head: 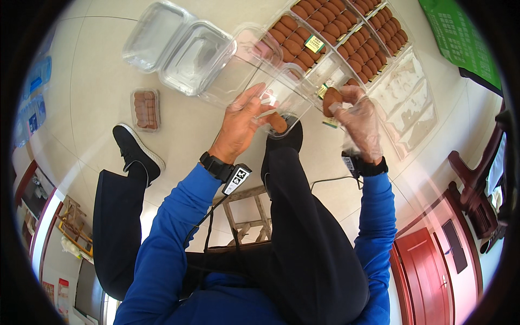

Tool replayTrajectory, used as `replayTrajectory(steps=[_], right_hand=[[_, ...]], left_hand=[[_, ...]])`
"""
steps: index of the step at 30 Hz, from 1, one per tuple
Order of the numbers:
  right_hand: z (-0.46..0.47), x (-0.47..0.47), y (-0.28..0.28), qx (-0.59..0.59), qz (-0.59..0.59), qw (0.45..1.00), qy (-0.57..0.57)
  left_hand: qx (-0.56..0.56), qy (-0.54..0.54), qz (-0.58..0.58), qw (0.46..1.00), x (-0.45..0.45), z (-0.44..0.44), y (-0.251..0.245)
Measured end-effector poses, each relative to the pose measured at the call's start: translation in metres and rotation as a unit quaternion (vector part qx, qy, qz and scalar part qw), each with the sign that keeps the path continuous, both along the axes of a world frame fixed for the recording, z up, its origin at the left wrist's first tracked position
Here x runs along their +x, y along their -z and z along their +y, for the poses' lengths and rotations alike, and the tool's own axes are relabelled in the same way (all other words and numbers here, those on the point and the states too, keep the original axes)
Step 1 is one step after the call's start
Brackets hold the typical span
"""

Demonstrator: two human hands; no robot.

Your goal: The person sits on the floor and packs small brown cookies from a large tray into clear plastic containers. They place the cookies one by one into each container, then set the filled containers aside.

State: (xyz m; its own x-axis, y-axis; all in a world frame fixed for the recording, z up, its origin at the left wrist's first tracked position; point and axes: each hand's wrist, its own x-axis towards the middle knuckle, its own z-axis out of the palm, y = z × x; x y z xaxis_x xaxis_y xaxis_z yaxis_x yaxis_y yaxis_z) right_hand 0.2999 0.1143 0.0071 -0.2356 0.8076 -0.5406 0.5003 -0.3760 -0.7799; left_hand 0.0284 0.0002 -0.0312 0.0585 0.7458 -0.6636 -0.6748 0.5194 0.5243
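My left hand (239, 126) grips a clear plastic clamshell box (293, 91) that hangs open above the floor. One brown oval piece of food (278, 123) lies at the near end of the box, by my fingers. My right hand (361, 120), in a thin clear plastic glove, pinches another brown oval piece (332, 102) just right of the box. Behind it, a large clear divided tray (331, 67) holds rows of similar brown pieces (363, 55). Part of the compartment nearest my right hand shows bare plastic.
Open clear boxes (197, 57) stand at the upper left. A filled, shut box (145, 109) rests on the tiled floor near my black shoe (138, 148). An unfilled clear tray part (408, 105) lies right of the rows; a green bag (463, 38) with writing is beyond.
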Motion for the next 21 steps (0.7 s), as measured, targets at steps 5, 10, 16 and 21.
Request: replayTrajectory(steps=[5,10,16,21], right_hand=[[-0.019,-0.056,-0.019,0.183,-0.027,0.977,-0.104],[-0.027,-0.078,-0.012,0.161,-0.089,0.957,-0.226],[-0.017,-0.04,-0.004,0.107,0.036,0.992,-0.053],[-0.018,-0.032,-0.006,-0.016,-0.059,0.998,0.001]], left_hand=[[-0.012,-0.001,0.007,1.0,0.006,0.001,-0.004],[-0.002,-0.016,0.001,1.0,0.006,0.001,-0.003],[-0.014,-0.039,-0.012,0.999,0.002,0.001,0.0],[0.002,-0.061,-0.018,0.998,0.002,0.006,-0.002]])
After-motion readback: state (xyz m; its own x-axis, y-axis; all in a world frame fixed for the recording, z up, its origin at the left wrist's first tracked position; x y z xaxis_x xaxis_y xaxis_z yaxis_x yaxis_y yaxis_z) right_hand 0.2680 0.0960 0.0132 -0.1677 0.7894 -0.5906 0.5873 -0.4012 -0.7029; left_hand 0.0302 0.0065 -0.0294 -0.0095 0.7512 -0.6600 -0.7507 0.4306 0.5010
